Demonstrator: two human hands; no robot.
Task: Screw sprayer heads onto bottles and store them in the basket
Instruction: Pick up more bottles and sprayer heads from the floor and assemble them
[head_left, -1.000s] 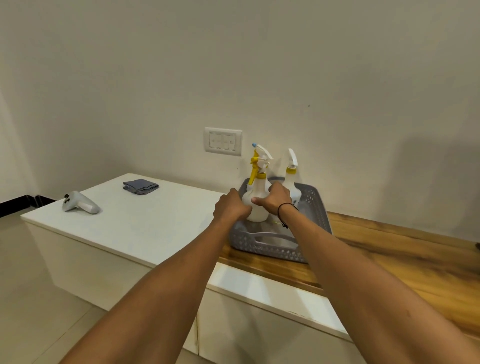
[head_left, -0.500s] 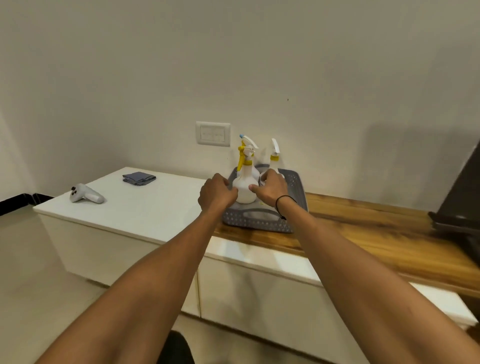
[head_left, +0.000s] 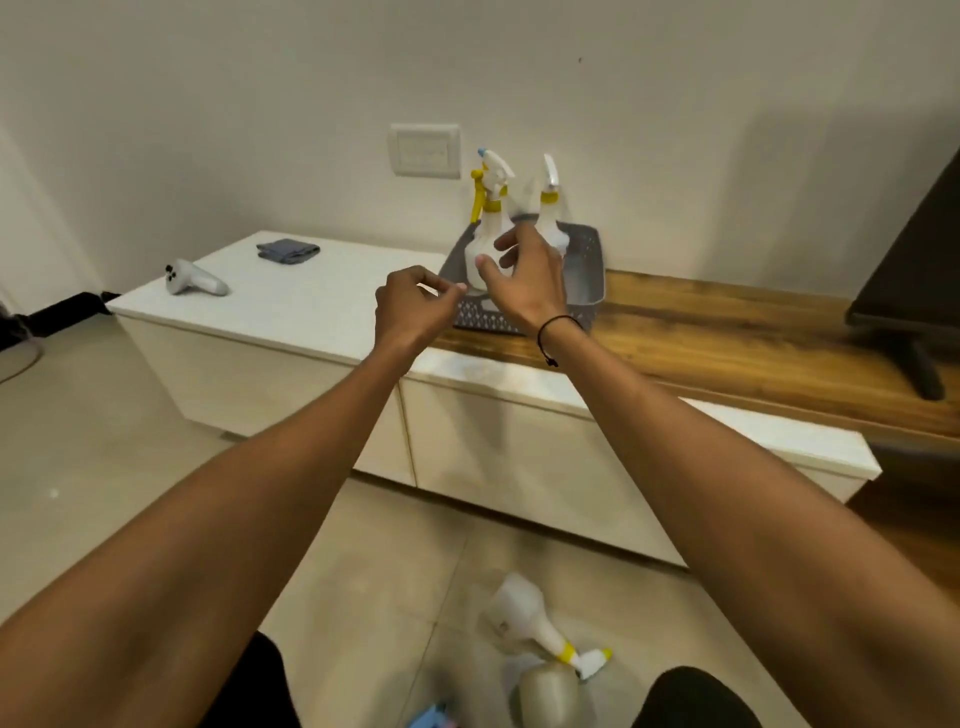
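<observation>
Ahead, we face a long low cabinet (head_left: 291, 306), white at the left and wood-topped at the right, bearing a grey perforated basket (head_left: 587, 270) against the wall. Two white spray bottles (head_left: 483, 244) with yellow collars stand upright inside it. Our right hand (head_left: 524, 280) hovers before them, fingers spread and holding nothing; our left hand (head_left: 410, 306), loosely curled, is also empty beside the basket's near corner. A third spray bottle (head_left: 524, 618) lies on the floor tiles between our knees. A white controller (head_left: 195, 279) and a folded grey cloth (head_left: 288, 250) rest at the cabinet's left end.
</observation>
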